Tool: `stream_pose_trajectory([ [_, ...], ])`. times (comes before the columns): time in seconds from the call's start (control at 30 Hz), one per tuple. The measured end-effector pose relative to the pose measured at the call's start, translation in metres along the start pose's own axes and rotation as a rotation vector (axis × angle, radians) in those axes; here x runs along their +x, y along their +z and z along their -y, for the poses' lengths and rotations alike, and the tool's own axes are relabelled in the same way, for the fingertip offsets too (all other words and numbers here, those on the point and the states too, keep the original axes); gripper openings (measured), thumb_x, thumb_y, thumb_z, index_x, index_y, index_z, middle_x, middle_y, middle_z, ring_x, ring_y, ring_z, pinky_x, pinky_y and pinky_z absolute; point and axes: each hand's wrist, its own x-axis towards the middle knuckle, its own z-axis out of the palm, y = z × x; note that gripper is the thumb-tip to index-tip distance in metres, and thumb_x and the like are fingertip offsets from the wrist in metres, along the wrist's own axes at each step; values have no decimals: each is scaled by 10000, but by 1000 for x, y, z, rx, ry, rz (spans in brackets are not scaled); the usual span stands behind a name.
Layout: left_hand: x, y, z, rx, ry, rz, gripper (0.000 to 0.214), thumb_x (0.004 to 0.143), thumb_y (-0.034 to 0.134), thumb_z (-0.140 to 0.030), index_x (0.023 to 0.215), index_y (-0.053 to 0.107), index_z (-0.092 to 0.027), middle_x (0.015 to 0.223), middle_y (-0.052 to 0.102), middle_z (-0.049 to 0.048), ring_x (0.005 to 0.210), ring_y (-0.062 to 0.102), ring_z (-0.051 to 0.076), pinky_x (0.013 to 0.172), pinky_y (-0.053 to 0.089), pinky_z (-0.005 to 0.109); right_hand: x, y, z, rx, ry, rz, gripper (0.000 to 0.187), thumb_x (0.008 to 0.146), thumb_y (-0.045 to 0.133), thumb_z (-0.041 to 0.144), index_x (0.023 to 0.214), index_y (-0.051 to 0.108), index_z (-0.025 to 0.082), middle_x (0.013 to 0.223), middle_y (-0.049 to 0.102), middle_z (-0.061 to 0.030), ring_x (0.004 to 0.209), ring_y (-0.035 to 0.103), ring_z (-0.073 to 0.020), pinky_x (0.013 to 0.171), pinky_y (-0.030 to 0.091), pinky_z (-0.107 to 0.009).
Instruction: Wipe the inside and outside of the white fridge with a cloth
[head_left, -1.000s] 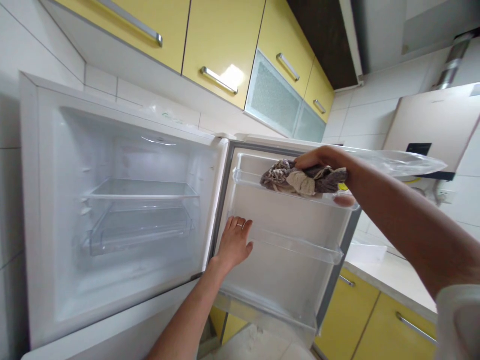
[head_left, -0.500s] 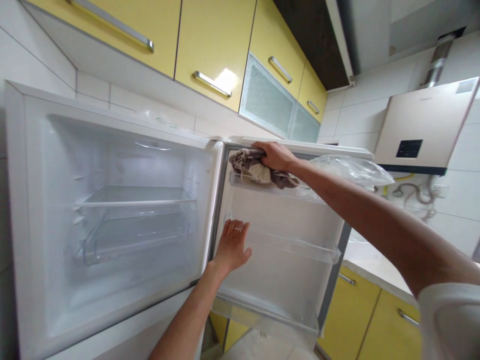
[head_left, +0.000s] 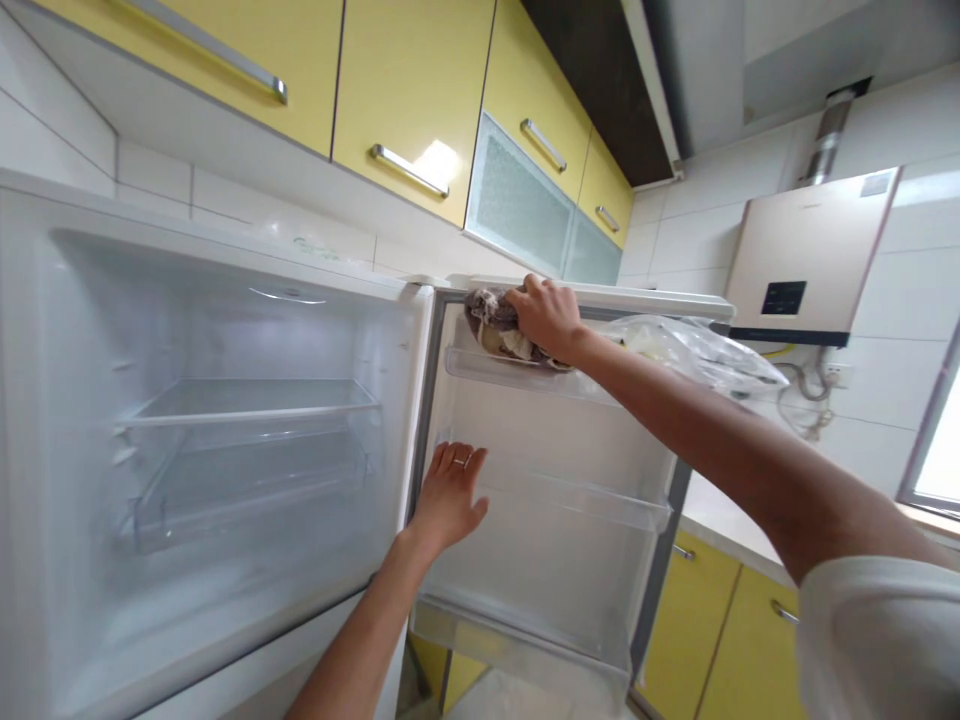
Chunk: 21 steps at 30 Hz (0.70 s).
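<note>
pressing a crumpled brown cloth (head_left: 495,325) at the top left corner of the open fridge door (head_left: 555,520), just above the upper door shelf (head_left: 525,372), the right hand (head_left: 547,318) has fingers clamped on it. left hand (head_left: 448,495) lies flat, fingers together, on the door's inner edge. a plastic bag (head_left: 697,352) rests on the door top.

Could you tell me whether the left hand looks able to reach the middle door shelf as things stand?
Probably yes: the left hand lies flat on the door liner right beside the middle door shelf, with nothing between them.
</note>
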Motion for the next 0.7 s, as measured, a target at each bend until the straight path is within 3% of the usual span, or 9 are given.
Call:
stream_pose_trajectory([
  [0.23,1,-7,-4,37,-20,65,662,800,681,-272,1424,494,-151,1378,600,166,1352,496,351,1241,271,569,-35,-25,-24,-101,119,119,427,1003,325,173,1167,719,147,1169,641,-223,1027,641,-342,742,459,-398],
  [0.4,1,-2,-5,45,-28,40,689,779,690,-251,1428,480,-158,1379,599,173,1367,496,358,1243,263,581,-51,-27,-43,-63,117,133,378,969,399,177,1113,749,169,1111,676,-196,881,653,-287,726,486,-407],
  [0.53,1,5,-4,63,-41,26,748,764,694,-235,1464,443,-155,1433,567,189,1427,450,378,1245,250,595,-57,-30,-55,146,102,-129,372,855,560,224,1186,728,245,1131,692,-119,861,628,-257,738,508,-401],
  [0.7,1,7,-6,93,-63,31,848,742,702,-198,1525,384,-132,1506,515,219,1513,339,397,1252,218,604,-59,-57,-43,331,151,-473,461,894,517,244,1335,652,252,1276,643,-108,1100,629,-291,888,531,-421],
])
